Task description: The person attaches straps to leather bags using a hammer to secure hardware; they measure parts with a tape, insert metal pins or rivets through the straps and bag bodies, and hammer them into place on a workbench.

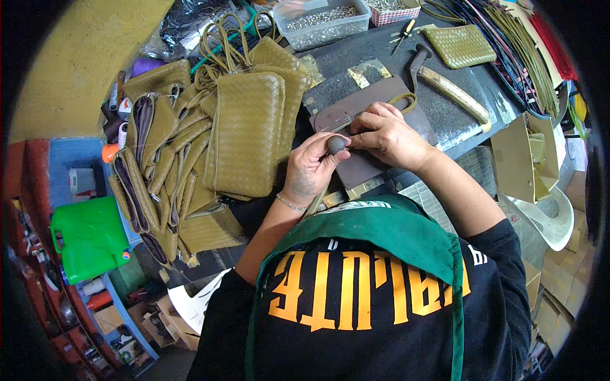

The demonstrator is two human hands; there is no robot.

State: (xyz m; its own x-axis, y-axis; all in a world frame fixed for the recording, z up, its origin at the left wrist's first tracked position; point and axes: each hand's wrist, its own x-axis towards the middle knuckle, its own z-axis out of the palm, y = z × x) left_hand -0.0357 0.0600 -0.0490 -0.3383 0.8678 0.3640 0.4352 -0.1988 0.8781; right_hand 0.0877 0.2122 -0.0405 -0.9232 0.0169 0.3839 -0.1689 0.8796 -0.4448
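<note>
My left hand (307,166) is closed around a tool with a round, dark knob (337,145); the rest of the tool is hidden. A thin olive strap (317,202) hangs below that palm. My right hand (391,138) meets the left at the knob, its fingers pinched together on something too small to make out. Just beyond it an olive strap loop (403,100) curves over a brown leather-like sheet (358,105). A shiny pronged piece (338,124) lies by the left fingertips.
Olive woven pouches (244,136) are piled at left. A hammer (454,94), a screwdriver (404,35) and another woven pouch (459,46) lie at the far right. Clear tub (323,39) of small metal parts stands at the back. Straps (508,51) bundle beyond. A green jerrycan (90,239) sits left.
</note>
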